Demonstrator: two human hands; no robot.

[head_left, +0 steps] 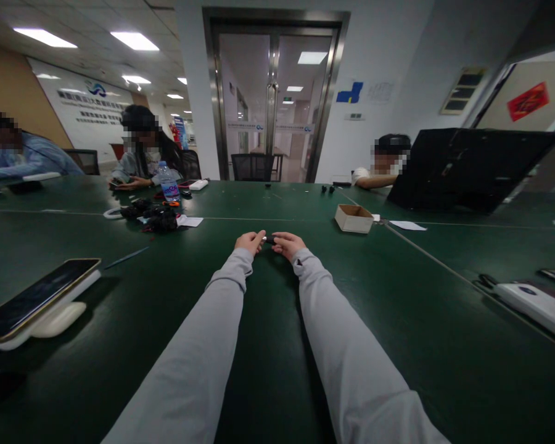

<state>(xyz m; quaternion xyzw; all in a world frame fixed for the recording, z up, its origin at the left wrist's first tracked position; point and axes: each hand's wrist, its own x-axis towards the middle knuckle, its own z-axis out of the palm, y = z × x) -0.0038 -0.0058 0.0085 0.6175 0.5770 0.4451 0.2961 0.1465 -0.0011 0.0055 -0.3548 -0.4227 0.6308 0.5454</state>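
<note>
Here, a dark green table (268,345) fills a lit office.

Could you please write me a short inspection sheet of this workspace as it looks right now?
Surface: dark green table, seams running across it.
Job's things: small dark object pinched between both hands; too small to identify.
Clutter: cardboard box, paper sheet, phone on a white stand, water bottle, heap of black parts, open laptop.
Grippers: left hand and right hand both closed on the object, grey sleeves.
Cables: white loop beside the heap.
Surroundings: glass doors; three other people seated at the table.
</note>
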